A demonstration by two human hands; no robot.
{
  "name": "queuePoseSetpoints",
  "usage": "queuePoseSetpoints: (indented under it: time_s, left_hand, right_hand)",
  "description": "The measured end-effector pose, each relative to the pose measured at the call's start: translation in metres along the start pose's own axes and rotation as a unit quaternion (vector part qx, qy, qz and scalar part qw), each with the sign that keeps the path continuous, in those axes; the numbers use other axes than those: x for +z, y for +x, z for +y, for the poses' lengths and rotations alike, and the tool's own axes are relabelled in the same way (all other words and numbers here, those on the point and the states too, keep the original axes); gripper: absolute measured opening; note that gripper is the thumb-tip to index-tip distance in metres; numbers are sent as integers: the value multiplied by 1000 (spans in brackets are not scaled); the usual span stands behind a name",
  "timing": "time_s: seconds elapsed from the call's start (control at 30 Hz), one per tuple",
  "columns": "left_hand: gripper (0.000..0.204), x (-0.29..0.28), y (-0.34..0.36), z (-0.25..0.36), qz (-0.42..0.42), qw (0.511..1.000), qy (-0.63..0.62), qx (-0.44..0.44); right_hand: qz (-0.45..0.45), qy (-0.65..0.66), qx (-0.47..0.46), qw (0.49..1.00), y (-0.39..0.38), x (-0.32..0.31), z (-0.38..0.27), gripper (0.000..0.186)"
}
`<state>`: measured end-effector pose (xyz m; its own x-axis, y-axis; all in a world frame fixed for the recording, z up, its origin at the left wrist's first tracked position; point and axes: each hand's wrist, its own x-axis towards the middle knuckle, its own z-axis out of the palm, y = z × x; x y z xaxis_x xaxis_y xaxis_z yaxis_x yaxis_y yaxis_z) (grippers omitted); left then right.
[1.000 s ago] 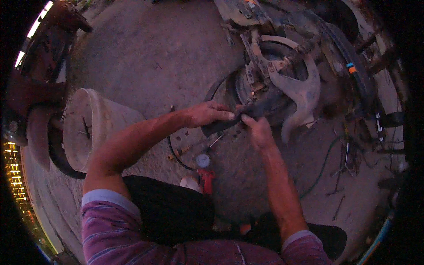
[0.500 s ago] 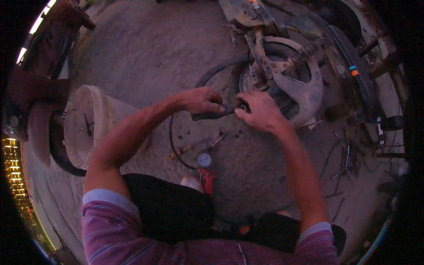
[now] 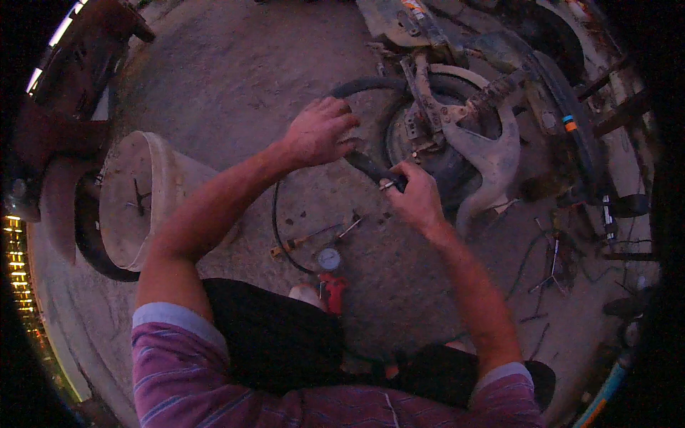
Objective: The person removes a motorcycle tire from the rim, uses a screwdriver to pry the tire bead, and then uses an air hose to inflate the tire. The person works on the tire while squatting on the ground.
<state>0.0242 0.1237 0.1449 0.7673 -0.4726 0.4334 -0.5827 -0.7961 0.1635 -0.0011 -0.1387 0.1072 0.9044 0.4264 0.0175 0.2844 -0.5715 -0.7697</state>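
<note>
A dark, flat band of rubber (image 3: 367,167), apparently a stretch of inner tube, runs between my two hands. My left hand (image 3: 321,133) is closed on its upper left end, palm down and fingers curled. At its lower right end my right hand (image 3: 417,198) pinches the rubber between thumb and fingers. A small pale bit shows at the right fingertips; I cannot tell what it is. Just beyond the hands lies a wheel with its tyre (image 3: 397,135), under a dusty grey swingarm (image 3: 499,153). A black curve of tube or tyre (image 3: 364,85) arches out left from the wheel.
A red inflator with a round gauge (image 3: 329,260) lies between my knees, its black hose (image 3: 276,221) curving forward. Near it are a yellowish-handled tool (image 3: 285,247) and a thin metal tool (image 3: 350,227). A whitish bucket (image 3: 153,207) lies tipped at left; a three-armed wrench (image 3: 554,267) lies right.
My left hand has moved up and away, and my right hand slightly down. The rubber between them now slants from upper left to lower right and shows more length.
</note>
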Motion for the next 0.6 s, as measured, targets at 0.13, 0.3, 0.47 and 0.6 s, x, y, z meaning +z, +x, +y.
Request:
queuePoseSetpoints:
  time_s: [0.13, 0.3, 0.47, 0.6]
  left_hand:
    - [44, -5, -15, 15, -34, 916, -205, -343]
    - [54, -5, -52, 43, -124, 826, -303, -458]
    - [54, 38, -70, 100, -55, 613, -600, -512]
    - [43, 65, -54, 90, 76, 545, -684, -479]
  right_hand:
    - [79, 18, -8, 997, -4, 3, -6, 31]
    - [60, 74, 68, 993, -7, 0, -17, 35]
    - [40, 93, 78, 992, -13, 0, -20, 43]
    - [-7, 89, 61, 994, -22, 7, -28, 46]
